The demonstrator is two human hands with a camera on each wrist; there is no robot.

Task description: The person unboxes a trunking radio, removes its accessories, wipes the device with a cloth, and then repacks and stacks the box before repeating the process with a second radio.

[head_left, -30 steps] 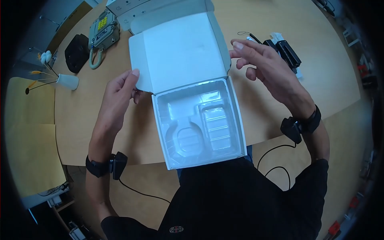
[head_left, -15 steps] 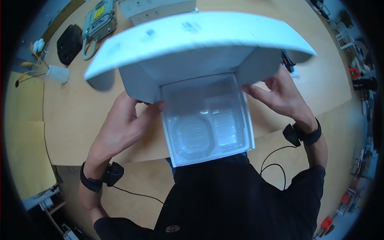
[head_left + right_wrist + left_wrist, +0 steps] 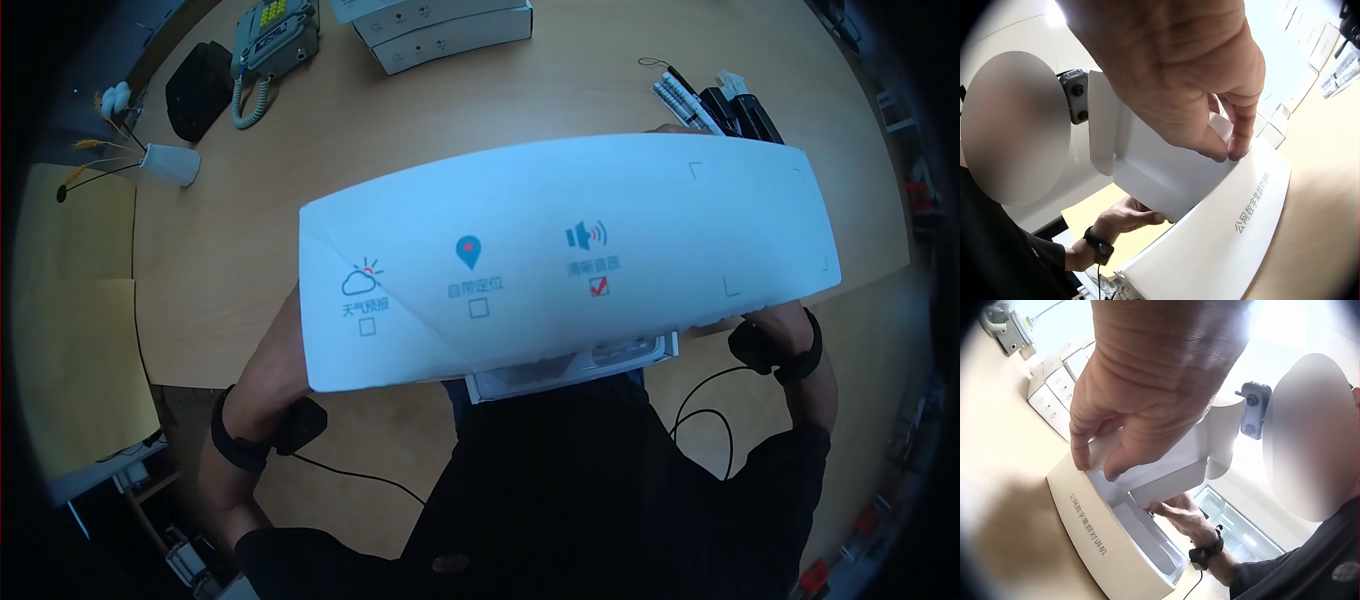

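The white box's lid [image 3: 570, 270], printed with small icons and a red tick, stands partly lowered towards the person, hiding most of both hands in the head view. Below its front edge shows part of the clear plastic tray [image 3: 560, 372]. In the left wrist view, the left hand [image 3: 1147, 406] pinches the box [image 3: 1085, 528] at a back corner, by the lid's side flap [image 3: 1169, 482]. The right hand [image 3: 1197, 87] pinches the opposite back corner of the box [image 3: 1210, 231], thumb and finger close together in the right wrist view.
More white boxes [image 3: 455, 42] stand at the back, beside a telephone [image 3: 275, 45] and a black pouch [image 3: 200, 92]. A white vase [image 3: 172, 165] stands on the left. Black devices [image 3: 750, 115] and a white-wrapped item [image 3: 685, 103] lie at the back right.
The lid has swung from fully open down towards the person, now covering most of the tray from above. Both hands have moved in to the box's back corners, the right from free air.
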